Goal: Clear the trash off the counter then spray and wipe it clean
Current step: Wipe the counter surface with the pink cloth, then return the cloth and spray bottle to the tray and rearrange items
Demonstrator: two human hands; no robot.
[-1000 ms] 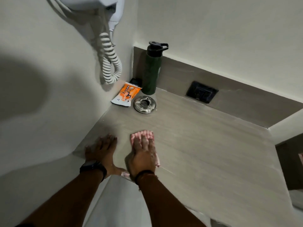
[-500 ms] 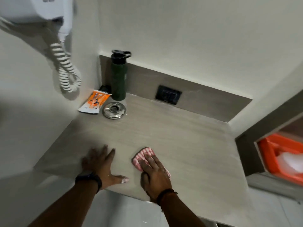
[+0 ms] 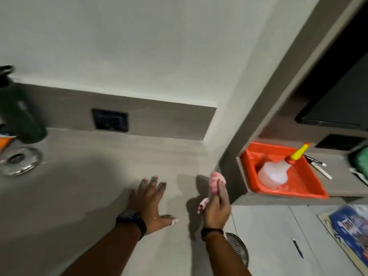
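**Ana:** Up comes the cloth! A second ago the right hand had it pressed flat on the counter; now it is bunched in that fist and lifted clear of the surface, near the counter's right end.

**Ben:** And the view has swung right with it. The left hand is spread wide, palm down on the counter, gripping nothing, just bracing.

**Ana:** So where does this go? The spray bottle lies on its side in the orange tray, off to the right of the cloth, beyond the counter's end wall.

**Ben:** Its long axis runs from the fat body, low and left, up to the yellow nozzle, pointing away and right. The body end faces the hands.

**Ana:** The right hand is clearly nearer, but it is full of cloth. My guess: it sets the cloth in the tray, or swaps it for the bottle.

**Ben:** Meanwhile the orange packet sits at far left beside the green bottle and the metal dish. Whether that packet counts as trash, I cannot tell.
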